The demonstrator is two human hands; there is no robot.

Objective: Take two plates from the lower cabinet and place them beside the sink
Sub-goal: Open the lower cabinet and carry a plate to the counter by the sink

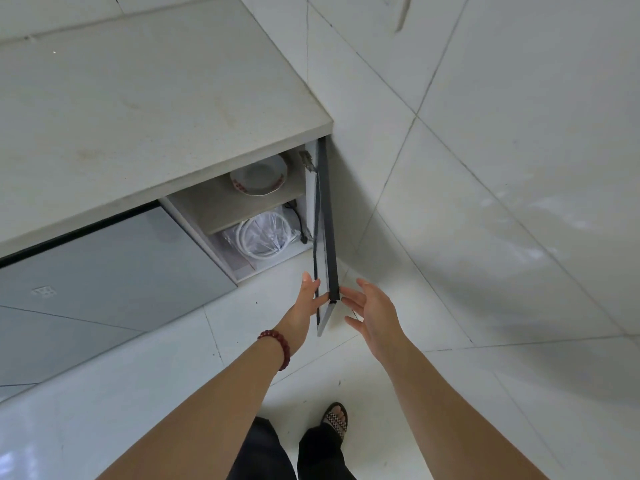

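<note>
A stack of white plates [259, 176] with a red rim pattern sits on the upper shelf [221, 206] of the lower cabinet, partly hidden under the countertop [138, 116]. The grey cabinet door [327, 216] stands swung out towards me, seen edge-on. My left hand [306, 299], with a red bead bracelet on the wrist, rests against the inner face of the door near its free corner, thumb up. My right hand [372, 306] is on the outer side with fingers spread, fingertips just beside the door's edge. Neither hand holds a plate. No sink is in view.
Below the shelf lies a clear bag with a coiled white hose [263, 233] and a black cable. A closed glossy grey door [114, 268] is to the left. Pale tiled wall runs along the right, tiled floor below. My sandalled foot [335, 419] stands near the door.
</note>
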